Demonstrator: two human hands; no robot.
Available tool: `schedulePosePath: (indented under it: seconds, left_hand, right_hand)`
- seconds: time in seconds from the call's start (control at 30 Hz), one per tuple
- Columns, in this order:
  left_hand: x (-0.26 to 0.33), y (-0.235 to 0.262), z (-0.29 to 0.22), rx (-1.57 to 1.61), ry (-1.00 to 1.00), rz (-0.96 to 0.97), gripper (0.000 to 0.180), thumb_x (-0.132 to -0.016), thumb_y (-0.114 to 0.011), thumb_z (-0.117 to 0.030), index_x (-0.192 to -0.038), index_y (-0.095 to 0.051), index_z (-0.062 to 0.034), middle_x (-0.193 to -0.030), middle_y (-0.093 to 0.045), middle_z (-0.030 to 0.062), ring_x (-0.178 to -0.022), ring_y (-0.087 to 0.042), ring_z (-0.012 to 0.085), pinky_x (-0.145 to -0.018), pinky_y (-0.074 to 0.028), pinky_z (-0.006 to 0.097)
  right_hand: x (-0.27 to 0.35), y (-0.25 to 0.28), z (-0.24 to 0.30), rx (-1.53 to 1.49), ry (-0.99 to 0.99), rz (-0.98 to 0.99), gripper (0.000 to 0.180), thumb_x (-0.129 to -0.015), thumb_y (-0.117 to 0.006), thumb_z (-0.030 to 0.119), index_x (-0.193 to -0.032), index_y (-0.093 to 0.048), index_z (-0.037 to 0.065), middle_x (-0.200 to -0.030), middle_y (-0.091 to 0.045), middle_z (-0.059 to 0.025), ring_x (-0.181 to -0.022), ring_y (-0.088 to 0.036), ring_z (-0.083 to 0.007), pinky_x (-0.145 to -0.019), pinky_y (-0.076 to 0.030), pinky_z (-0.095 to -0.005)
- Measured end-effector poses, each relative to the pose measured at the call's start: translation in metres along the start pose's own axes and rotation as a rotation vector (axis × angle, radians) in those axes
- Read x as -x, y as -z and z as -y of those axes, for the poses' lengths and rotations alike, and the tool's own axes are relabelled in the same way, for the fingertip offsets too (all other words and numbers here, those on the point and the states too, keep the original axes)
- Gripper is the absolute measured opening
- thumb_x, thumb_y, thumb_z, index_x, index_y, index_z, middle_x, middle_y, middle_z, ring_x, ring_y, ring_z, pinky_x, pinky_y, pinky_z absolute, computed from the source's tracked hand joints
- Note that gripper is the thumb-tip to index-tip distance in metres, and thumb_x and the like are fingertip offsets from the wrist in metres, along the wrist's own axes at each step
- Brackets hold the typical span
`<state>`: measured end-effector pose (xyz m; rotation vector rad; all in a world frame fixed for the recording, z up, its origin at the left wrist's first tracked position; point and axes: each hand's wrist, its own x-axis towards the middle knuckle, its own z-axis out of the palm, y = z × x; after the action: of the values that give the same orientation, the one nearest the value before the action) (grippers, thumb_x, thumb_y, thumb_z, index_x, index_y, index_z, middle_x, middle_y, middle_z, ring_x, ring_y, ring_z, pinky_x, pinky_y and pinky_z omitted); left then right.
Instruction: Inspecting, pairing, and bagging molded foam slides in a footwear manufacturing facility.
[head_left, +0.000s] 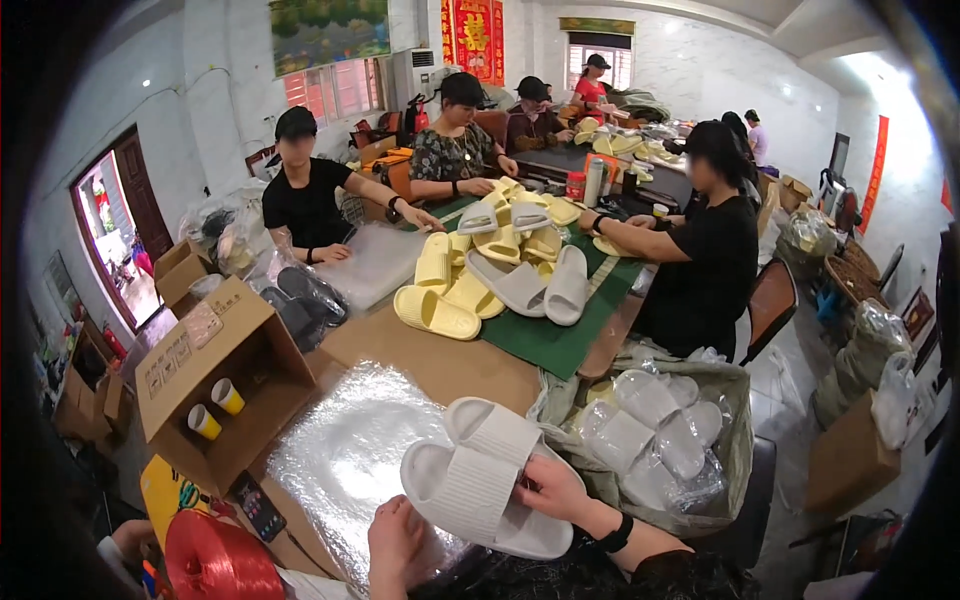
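While I hold them low over the table in front of me, the 2 white slippers (487, 472) lie side by side, pale grey-white, with ribbed straps and thick soles. My right hand (552, 488) is closed on the edge of the nearer one, fingers over its sole. My left hand (396, 545) rests below them on the stack of clear plastic bags (340, 455), and I cannot tell whether it is closed on anything.

Just right of the slippers sits a sack (728, 440) full of bagged pairs. To the left stands an open cardboard box (215, 375) with 2 yellow cups inside. Farther up the table (440, 360) a heap of yellow and grey slippers (500, 270) lies on a green mat (545, 340), with other people seated around it.

A red spool of twine (215, 560) at the lower left is cut off by the edge.
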<state>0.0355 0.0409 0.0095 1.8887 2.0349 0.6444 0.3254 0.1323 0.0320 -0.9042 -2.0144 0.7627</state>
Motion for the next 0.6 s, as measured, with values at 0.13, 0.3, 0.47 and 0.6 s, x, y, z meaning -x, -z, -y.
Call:
schedulePosePath:
  seconds: [0.13,0.3,0.47,0.6]
  left_hand:
    - [0.000,0.002,0.001,-0.039,-0.028,-0.013,0.044,-0.073,-0.078,-0.020,-0.115,-0.067,-0.0121,-0.117,-0.064,0.0098,-0.111,-0.058,0.0341,-0.091,-0.051,0.044]
    - [-0.003,0.003,-0.008,-0.049,0.035,-0.045,0.037,-0.074,-0.077,-0.020,-0.110,-0.069,-0.0111,-0.112,-0.066,0.0090,-0.106,-0.060,0.0344,-0.086,-0.052,0.044]
    - [-0.008,0.014,-0.010,-0.076,0.137,-0.020,0.026,-0.082,-0.066,-0.017,-0.106,-0.070,-0.0084,-0.106,-0.067,0.0128,-0.102,-0.061,0.0355,-0.086,-0.052,0.045]
    - [-0.019,0.003,-0.003,0.135,-0.019,-0.292,0.019,-0.086,-0.063,-0.017,-0.101,-0.071,-0.0073,-0.107,-0.068,0.0132,-0.101,-0.062,0.0342,-0.086,-0.051,0.043]
  right_hand:
    - [-0.001,0.006,0.009,-0.008,0.036,0.064,0.025,-0.084,-0.069,0.016,-0.105,-0.062,0.004,-0.083,-0.058,-0.0149,-0.074,-0.058,-0.0346,-0.064,-0.047,-0.0423]
    - [0.001,0.012,0.016,0.000,-0.050,0.143,0.025,-0.084,-0.068,0.020,-0.103,-0.063,0.004,-0.083,-0.058,-0.0150,-0.072,-0.059,-0.0345,-0.063,-0.048,-0.0419]
    - [-0.004,0.008,0.011,-0.014,-0.086,0.269,0.022,-0.082,-0.070,0.018,-0.096,-0.064,0.002,-0.080,-0.058,-0.0158,-0.071,-0.061,-0.0322,-0.062,-0.049,-0.0408]
    - [-0.003,0.027,0.031,0.027,-0.010,0.365,0.020,-0.081,-0.071,0.013,-0.096,-0.064,0.002,-0.077,-0.058,-0.0123,-0.067,-0.061,-0.0290,-0.060,-0.049,-0.0383]
